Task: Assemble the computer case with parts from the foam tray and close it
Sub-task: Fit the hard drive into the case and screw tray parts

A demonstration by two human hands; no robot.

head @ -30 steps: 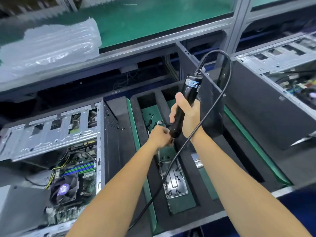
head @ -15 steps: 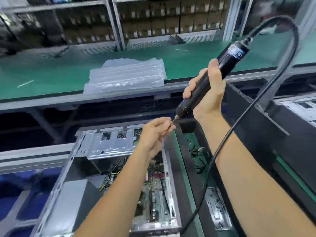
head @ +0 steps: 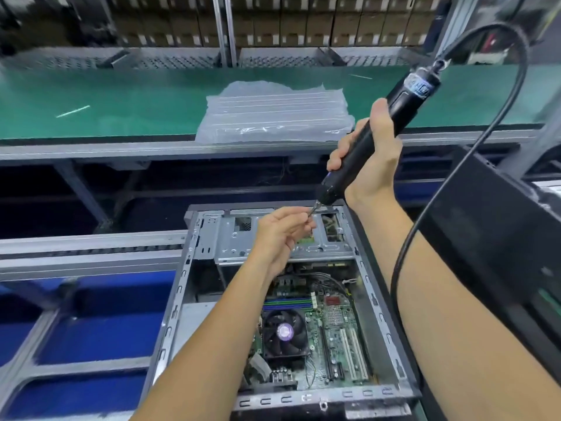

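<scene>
An open computer case (head: pixel 182 287) lies below me, its motherboard, CPU fan (head: pixel 283 332) and silver drive cage (head: pixel 224 238) exposed. My right hand (head: pixel 372 156) grips a black electric screwdriver (head: pixel 391 117), tilted with its bit down-left over the drive cage. My left hand (head: pixel 282 232) hovers above the cage, fingertips pinched at the bit tip; whatever small thing they hold is hidden. The driver's black cable (head: pixel 449 183) loops over my right forearm. A black panel or the tray's edge (head: pixel 498 238) shows at the right.
A green bench (head: pixel 121 104) behind carries a stack of clear air-cushion bags (head: pixel 273 113). Grey rails (head: pixel 91 256) and blue surfaces (head: pixel 100 323) lie left of the case. Boxes fill the shelves at the back.
My view swung from the foam tray to the open case. Both hands rose from the tray and moved left over the drive cage, left fingers staying at the screwdriver tip.
</scene>
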